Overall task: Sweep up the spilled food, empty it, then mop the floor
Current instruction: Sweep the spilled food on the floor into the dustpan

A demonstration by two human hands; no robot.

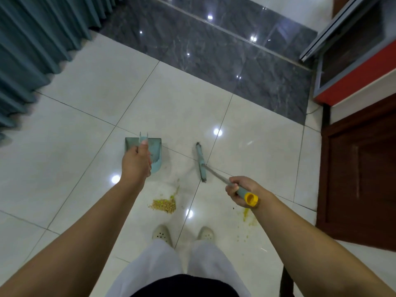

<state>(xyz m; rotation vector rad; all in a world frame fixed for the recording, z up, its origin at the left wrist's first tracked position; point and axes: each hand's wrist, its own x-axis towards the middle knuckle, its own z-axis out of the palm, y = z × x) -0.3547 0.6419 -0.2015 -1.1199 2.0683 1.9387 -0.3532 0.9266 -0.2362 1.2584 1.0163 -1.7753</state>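
The small heap of tan and yellow spilled food point(164, 204) lies unswept on the white tile floor point(90, 116), below both hands. The left hand point(136, 161) grips the teal plastic dustpan point(156, 151); the right hand point(240, 190) clasps the grey-handled broom point(201, 161). Sweeping, emptying and mopping all seem to remain.

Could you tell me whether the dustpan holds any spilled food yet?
Seemingly empty: the dustpan shows only bare plastic, and the food pile lies on the floor.

We note a teal dustpan point(154, 154) just beyond the left hand point(135, 162), a teal broom point(201, 162) ahead of the right hand point(240, 190), and a yellowish crumb pile point(164, 204) between the hands, nearer us.
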